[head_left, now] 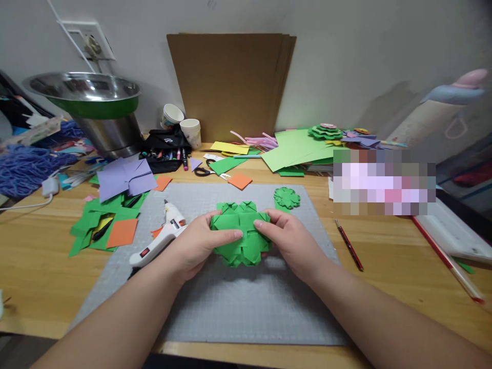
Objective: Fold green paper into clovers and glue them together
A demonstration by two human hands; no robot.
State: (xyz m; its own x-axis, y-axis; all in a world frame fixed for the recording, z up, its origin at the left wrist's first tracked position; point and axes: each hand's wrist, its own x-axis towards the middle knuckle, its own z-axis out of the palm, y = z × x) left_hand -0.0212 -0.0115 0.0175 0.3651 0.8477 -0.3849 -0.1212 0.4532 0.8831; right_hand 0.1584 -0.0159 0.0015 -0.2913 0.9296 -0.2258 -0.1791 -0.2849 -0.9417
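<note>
Between both hands is a green folded-paper piece (241,251) with pleated, petal-like edges, raised over the grey cutting mat (238,312). My left hand (202,243) grips its left side, thumb lying across the front and fingers behind. On the right side my right hand (294,241) pinches it the same way, thumb on the front face. The fingers at the back are mostly hidden. A smaller green paper rosette (286,198) rests on the mat's far right part. Left of my left hand lies a white hot glue gun (156,246), its nozzle pointing away.
Green scraps, an orange square (122,232) and purple sheets (126,177) are heaped at the left. Black-handled scissors (209,169) lie behind the mat. A metal bowl (84,87) stands back left, cardboard (230,87) leans on the wall, and a red pencil (349,247) lies right.
</note>
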